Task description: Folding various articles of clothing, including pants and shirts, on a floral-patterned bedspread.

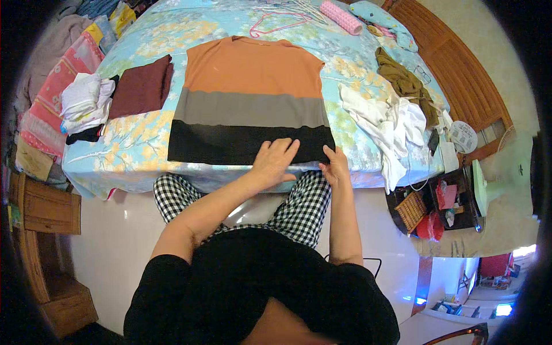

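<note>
A short-sleeved top (pixel 253 106) with orange, grey and black bands lies spread flat on the bed, its neckline away from me and its black hem along the near edge. My left hand (pixel 275 163) rests on the black band right of the middle, fingers outstretched on the cloth. At the hem's right corner, my right hand (pixel 336 165) pinches the edge between thumb and fingers.
On the left lie a folded maroon garment (pixel 142 89) and a white clothes pile (pixel 86 100). A crumpled white garment (pixel 388 123) and a brown one (pixel 402 80) lie right. Hangers (pixel 282 23) and a pink roll (pixel 340 17) sit at the bed's (pixel 144 34) far side.
</note>
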Demonstrator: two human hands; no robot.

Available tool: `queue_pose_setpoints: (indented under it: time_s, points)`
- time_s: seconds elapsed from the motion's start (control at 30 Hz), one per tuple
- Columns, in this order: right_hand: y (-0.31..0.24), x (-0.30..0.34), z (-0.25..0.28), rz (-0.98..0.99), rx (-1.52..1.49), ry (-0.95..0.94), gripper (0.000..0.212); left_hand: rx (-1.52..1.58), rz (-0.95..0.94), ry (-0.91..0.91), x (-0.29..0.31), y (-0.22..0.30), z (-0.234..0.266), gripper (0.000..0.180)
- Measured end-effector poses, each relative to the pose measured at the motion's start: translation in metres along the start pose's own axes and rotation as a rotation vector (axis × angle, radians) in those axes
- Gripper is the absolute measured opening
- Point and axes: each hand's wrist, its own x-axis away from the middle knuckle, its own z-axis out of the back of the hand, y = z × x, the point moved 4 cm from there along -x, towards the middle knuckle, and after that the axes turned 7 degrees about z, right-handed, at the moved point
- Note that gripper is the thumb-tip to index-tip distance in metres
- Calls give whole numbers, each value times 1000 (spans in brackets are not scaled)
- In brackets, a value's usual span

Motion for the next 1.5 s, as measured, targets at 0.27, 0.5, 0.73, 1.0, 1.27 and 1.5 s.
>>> queue_pose_setpoints:
  time_s: [0.27,0.5,0.73,1.0,1.27,1.5]
  points:
    - [-7,9,-21,-20,-378,-235,19,155,64,11,-50,31,-10,63]
    - [2,-6,-32,-230,-735,-170,33,247,155,-95,-65,19,-19,24]
    - [-1,-44,-41,-374,-697,-138,74,428,-72,-254,-15,36,34,31]
    - [6,-95,-54,-327,-868,-205,56,536,-160,-451,72,36,143,37]
    - [9,-129,-30,-182,-477,-193,28,542,-44,-391,112,19,178,43]
    - [-42,-95,14,-198,-329,-141,25,476,92,-194,142,0,202,43]
